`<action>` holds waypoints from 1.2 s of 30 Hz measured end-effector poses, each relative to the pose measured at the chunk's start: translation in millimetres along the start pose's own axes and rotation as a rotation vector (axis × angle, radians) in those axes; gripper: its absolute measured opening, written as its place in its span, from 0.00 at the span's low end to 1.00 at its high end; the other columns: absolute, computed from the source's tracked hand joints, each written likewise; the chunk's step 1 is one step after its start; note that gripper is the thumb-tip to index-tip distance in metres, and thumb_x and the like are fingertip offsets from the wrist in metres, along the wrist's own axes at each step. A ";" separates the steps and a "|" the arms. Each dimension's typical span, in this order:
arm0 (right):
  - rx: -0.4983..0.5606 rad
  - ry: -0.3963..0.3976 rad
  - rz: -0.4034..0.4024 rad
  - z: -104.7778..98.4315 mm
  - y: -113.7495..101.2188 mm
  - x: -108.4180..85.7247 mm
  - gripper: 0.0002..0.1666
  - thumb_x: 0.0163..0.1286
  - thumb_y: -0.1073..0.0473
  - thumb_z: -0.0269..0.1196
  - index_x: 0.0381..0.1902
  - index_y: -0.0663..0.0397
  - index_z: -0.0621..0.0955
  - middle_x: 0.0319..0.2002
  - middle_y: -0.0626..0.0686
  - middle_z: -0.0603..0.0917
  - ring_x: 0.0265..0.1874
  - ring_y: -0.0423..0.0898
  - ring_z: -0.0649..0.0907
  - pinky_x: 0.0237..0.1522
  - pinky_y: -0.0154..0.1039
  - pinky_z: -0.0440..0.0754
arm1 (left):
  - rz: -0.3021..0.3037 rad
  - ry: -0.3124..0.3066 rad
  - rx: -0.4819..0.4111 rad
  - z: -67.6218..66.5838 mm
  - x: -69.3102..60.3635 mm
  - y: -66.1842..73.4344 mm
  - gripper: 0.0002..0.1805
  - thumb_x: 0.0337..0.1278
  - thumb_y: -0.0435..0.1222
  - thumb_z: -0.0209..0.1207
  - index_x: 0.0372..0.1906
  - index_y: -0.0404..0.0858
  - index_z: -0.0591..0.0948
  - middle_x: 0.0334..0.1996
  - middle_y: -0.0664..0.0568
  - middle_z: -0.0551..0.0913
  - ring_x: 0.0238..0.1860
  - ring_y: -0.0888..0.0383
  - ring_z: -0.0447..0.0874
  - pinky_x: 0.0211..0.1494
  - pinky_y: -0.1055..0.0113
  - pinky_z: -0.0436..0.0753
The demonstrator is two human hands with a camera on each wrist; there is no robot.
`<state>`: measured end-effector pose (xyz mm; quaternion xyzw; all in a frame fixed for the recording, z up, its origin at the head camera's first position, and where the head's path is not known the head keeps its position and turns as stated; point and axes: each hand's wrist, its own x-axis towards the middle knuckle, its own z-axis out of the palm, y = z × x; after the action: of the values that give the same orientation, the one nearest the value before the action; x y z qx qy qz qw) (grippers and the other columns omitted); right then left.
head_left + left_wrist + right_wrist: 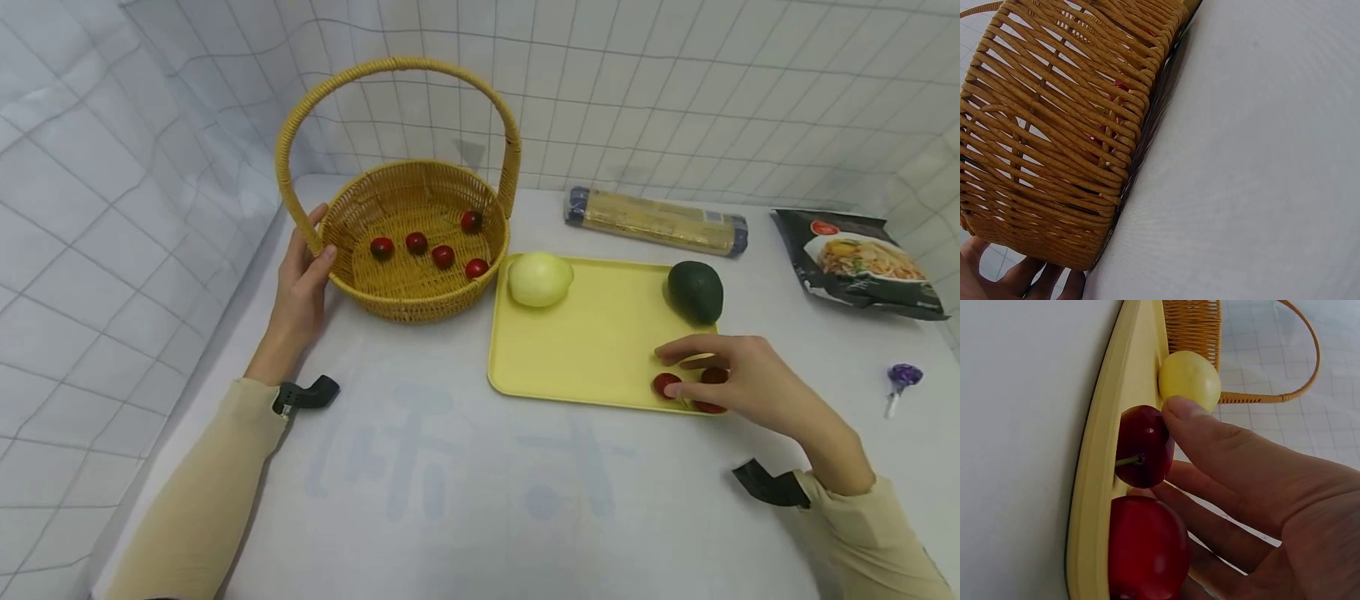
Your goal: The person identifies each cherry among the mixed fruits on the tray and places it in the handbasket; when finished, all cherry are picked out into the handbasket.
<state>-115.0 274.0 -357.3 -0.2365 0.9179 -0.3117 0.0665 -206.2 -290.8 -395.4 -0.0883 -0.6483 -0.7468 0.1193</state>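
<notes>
My left hand (pixel 300 279) grips the left side of a wicker basket (pixel 420 310) near the foot of its tall handle. Several dark red cherries (pixel 443 257) lie inside the basket. Over the near right corner of a yellow tray (pixel 585 333), my right hand (pixel 750 387) reaches in with its fingers spread around a cherry (pixel 1144 447) with a green stem. The thumb touches that cherry, while the index finger stands apart from it. Beneath the hand lie other red fruits (pixel 1147 550), partly hidden. A pale yellow lemon (pixel 540 279) and a dark green avocado (pixel 695 292) sit on the tray.
Behind the tray lies a long golden packet (pixel 654 221) with dark ends. A black noodle bag (pixel 858 262) is at the far right, with a purple-wrapped lollipop (pixel 903 377) nearer to me. Grid-patterned cloth walls (pixel 637 92) stand at the back and sides.
</notes>
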 end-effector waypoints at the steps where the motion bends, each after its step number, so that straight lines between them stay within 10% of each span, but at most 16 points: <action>1: -0.001 -0.003 -0.003 0.5 0.6 -0.8 0.24 0.63 0.54 0.79 0.57 0.39 0.88 0.50 0.43 0.91 0.46 0.37 0.88 0.42 0.28 0.82 | 0.001 -0.001 -0.007 0.0 0.1 0.4 0.34 0.75 0.35 0.55 0.82 0.46 0.65 0.80 0.46 0.61 0.76 0.48 0.61 0.77 0.62 0.60; 23: -0.029 0.050 0.004 5.0 -2.9 -2.4 0.20 0.61 0.55 0.80 0.51 0.37 0.90 0.44 0.41 0.91 0.44 0.32 0.87 0.40 0.32 0.86 | 0.003 -0.005 -0.025 1.1 2.0 1.8 0.33 0.76 0.35 0.56 0.82 0.47 0.65 0.79 0.46 0.62 0.75 0.50 0.62 0.76 0.62 0.61; 36: -0.008 0.086 -0.178 2.5 -30.0 33.5 0.21 0.62 0.62 0.79 0.52 0.47 0.89 0.48 0.40 0.91 0.43 0.39 0.91 0.50 0.30 0.85 | -0.016 -0.007 -0.030 -1.9 -0.4 0.7 0.33 0.77 0.35 0.56 0.82 0.47 0.65 0.78 0.44 0.63 0.75 0.48 0.62 0.78 0.60 0.59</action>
<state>-132.0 235.9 -340.3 -0.3037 0.8964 -0.3228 -0.0020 -205.6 -292.7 -395.2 -0.0873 -0.6382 -0.7570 0.1096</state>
